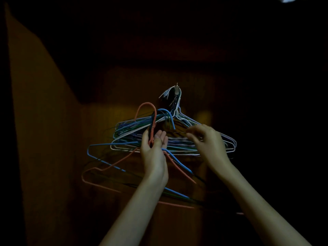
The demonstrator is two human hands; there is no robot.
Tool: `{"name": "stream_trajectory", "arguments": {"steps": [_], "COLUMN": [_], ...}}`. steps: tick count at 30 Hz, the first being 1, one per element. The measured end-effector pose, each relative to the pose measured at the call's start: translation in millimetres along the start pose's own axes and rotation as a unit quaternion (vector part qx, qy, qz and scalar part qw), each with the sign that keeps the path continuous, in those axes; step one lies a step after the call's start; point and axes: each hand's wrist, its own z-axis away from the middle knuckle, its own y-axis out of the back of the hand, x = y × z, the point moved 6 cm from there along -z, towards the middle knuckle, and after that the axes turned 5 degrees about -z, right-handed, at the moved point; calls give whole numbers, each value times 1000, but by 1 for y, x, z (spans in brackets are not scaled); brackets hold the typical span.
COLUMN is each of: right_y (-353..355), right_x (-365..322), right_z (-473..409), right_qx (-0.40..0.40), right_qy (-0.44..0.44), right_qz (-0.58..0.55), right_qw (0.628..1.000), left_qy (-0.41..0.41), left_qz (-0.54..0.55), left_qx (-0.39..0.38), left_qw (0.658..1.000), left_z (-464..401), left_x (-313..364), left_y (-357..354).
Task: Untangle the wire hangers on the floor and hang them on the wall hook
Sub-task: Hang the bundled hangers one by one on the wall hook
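The left hand (154, 142) grips the neck of a red hanger (150, 121) bundled with blue hangers (106, 144), hook ends pointing up; the wall hook (177, 87) lies above and slightly right of this hand, already carrying hung hangers (229, 141) against the wall (53, 121). The right hand (206, 139) is nearer the hook's side, fingers loosely curled at the hung wires; whether it pinches one cannot be told. No readable writing or brand is visible.
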Motion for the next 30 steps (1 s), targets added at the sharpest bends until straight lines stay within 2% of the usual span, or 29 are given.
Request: {"name": "stream_trajectory", "arguments": {"steps": [4, 7, 12, 17, 21, 24, 26, 30], "right_y": [-12, -22, -31, -28, -23, -10, -4, -10], "right_x": [-15, -23, -21, -18, -9, -1, 4, 8], "right_z": [28, 47, 54, 51, 45, 39, 38, 37], "right_qx": [-74, -130, -166, -124, -80, -34, -35, -90], "right_qy": [-34, -40, -79, -104, -104, -100, -102, -108], "right_qz": [-123, -151, -225, -270, -198, -205, -204, -210], "right_qw": [989, 979, 957, 949, 971, 973, 973, 968], "left_qy": [13, 19, 23, 23, 22, 25, 24, 38], "left_qz": [14, 30, 30, 11, -21, -12, -9, -19], "left_qx": [-11, -7, -5, -20, -22, -12, -10, -19], "left_qw": [1000, 999, 999, 999, 999, 1000, 1000, 999], "left_z": [7, 13, 19, 24, 28, 30, 29, 34], "left_x": [-2, -3, -5, -3, -3, 0, 2, 2], "left_y": [-1, -1, 2, 2, 8, 17, 20, 19]}}
